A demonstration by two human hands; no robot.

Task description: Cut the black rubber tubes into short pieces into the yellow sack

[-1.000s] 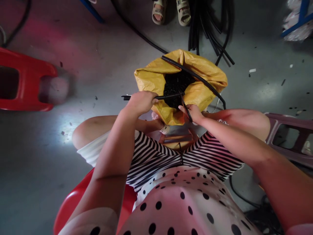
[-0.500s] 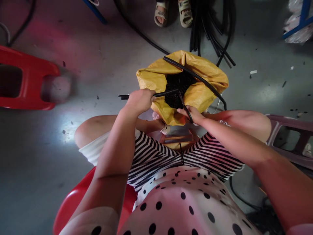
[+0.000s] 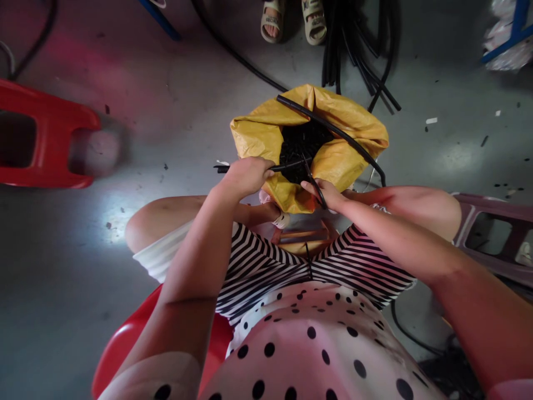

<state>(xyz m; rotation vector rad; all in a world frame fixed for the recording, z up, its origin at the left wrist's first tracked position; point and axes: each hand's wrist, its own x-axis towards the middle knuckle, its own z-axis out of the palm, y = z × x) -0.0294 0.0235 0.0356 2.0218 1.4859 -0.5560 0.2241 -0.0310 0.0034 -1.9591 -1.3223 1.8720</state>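
Note:
My left hand point(image 3: 249, 175) is closed round a black corrugated tube point(image 3: 287, 166), whose short end sticks out to the left of the fist. The tube's other end lies over the mouth of a yellow sack point(image 3: 256, 136). My right hand point(image 3: 327, 193) grips dark-handled scissors point(image 3: 317, 191), and their blades meet the tube near its right end. Whether the blades are fully closed cannot be made out. Inside the sack are many small black cut pieces point(image 3: 297, 147). A longer black tube point(image 3: 328, 126) rests across the sack's far rim.
A red stool point(image 3: 50, 133) stands at left, a purple-grey stool point(image 3: 478, 208) at right. Beyond the sack lie several black tubes point(image 3: 370, 66) beside another person's sandalled feet point(image 3: 272, 25). Small scraps dot the grey floor point(image 3: 166, 111).
My left hand has shifted right and slightly toward me, carrying the tube farther along past the scissors. My right hand has barely moved.

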